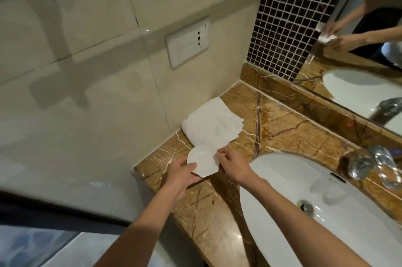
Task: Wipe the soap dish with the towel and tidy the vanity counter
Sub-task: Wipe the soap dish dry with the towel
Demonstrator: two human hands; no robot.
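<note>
A round white soap dish [199, 156] is held just above the brown marble counter [289, 134] near the left wall. My left hand [181, 172] grips its near edge from below. My right hand [233, 163] pinches the corner of the white towel [212, 125] and presses it onto the dish's right side. The rest of the towel lies spread on the counter behind the dish, against the wall. Part of the dish is hidden under the towel and my fingers.
A white sink basin [304, 212] is set into the counter on the right, with a chrome faucet [374, 164] behind it. A mirror [359, 60] runs along the back and reflects my hands. A wall socket plate [188, 42] is on the tiled left wall.
</note>
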